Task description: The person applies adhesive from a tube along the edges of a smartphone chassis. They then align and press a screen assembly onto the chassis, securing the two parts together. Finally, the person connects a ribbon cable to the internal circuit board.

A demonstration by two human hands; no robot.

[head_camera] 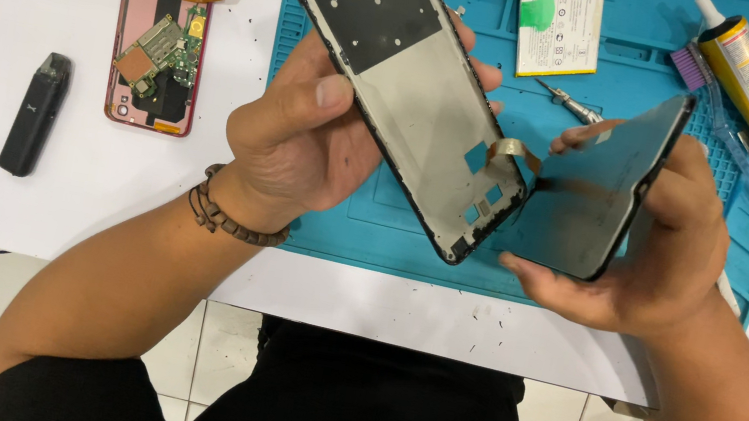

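Your left hand (291,131) grips the frame (414,95), long axis slanting down-right above the mat (393,219), while your right hand (656,253) clasps the screen (596,192) just beside its lower end, flex (511,149) between them.

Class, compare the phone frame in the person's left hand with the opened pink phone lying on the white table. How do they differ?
The frame is black-edged with a bare grey inside; the pink phone still carries a green circuit board. The frame is held tilted in the left hand over the blue mat; the pink phone lies flat, untouched. Both are opened, with orange flex ribbon showing.
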